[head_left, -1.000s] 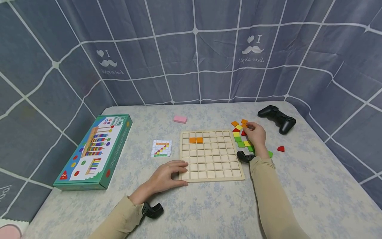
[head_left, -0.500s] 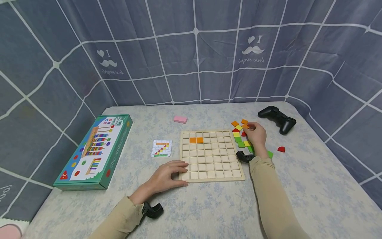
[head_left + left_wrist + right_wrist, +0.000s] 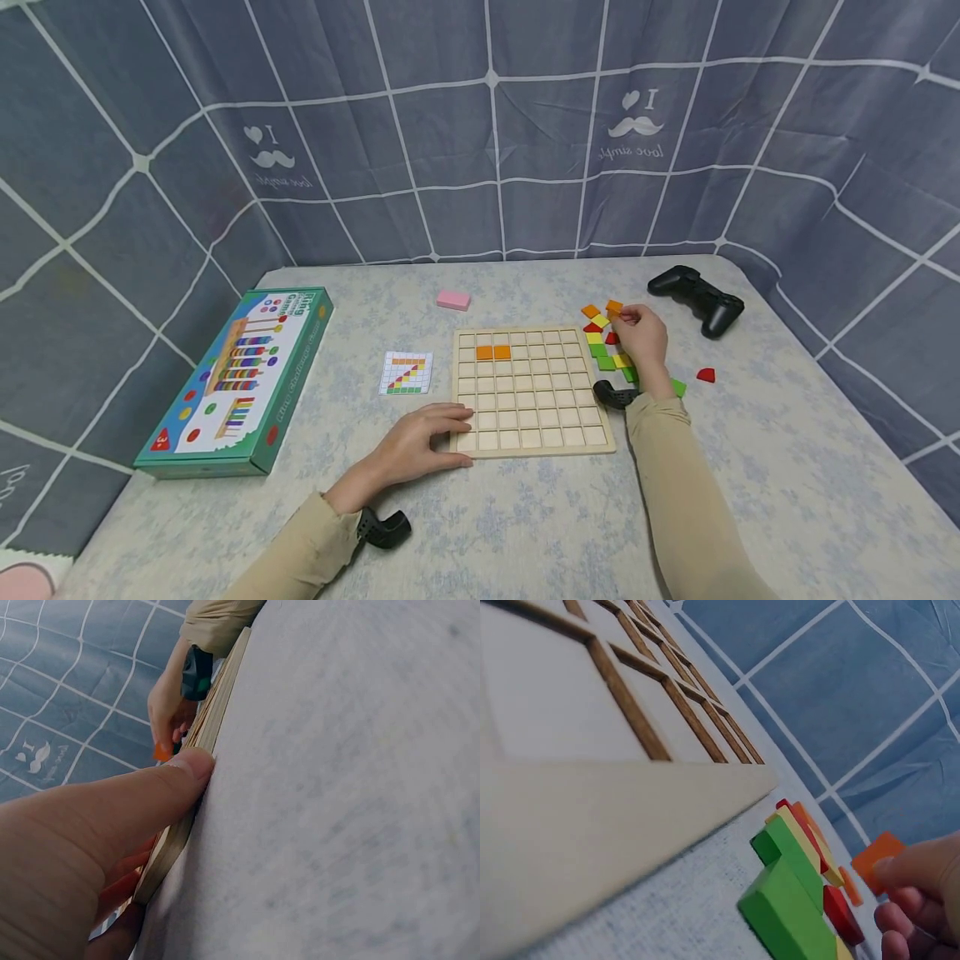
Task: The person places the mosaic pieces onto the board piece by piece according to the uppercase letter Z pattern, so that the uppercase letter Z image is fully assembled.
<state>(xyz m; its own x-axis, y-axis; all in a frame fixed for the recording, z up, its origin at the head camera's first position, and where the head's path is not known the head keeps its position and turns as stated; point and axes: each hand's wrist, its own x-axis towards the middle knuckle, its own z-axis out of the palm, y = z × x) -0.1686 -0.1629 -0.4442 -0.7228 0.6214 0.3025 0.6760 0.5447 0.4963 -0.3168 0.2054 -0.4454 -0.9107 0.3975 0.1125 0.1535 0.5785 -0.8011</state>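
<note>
My left hand (image 3: 416, 442) holds the near left corner of a wooden grid board (image 3: 528, 392), fingers over its left side and thumb (image 3: 176, 776) against the front edge. Two orange tiles (image 3: 492, 352) lie side by side in the board's upper left cells. Beyond the board's right side, my right hand (image 3: 643, 335) pinches an orange square tile (image 3: 874, 859) between thumb and finger. Below it is a loose pile with green tiles (image 3: 787, 907), yellow tiles (image 3: 594, 338) and red pieces (image 3: 844, 915), partly hidden by the hand in the head view.
A pattern card (image 3: 406, 372) lies left of the board. Behind it is a pink block (image 3: 453, 300). A green-edged game box (image 3: 240, 379) lies at the left, a black game controller (image 3: 696, 298) at the back right. One red piece (image 3: 706, 375) lies apart on the right.
My right hand has taken an orange tile from the pile and raised it slightly. The left hand and the board have stayed still.
</note>
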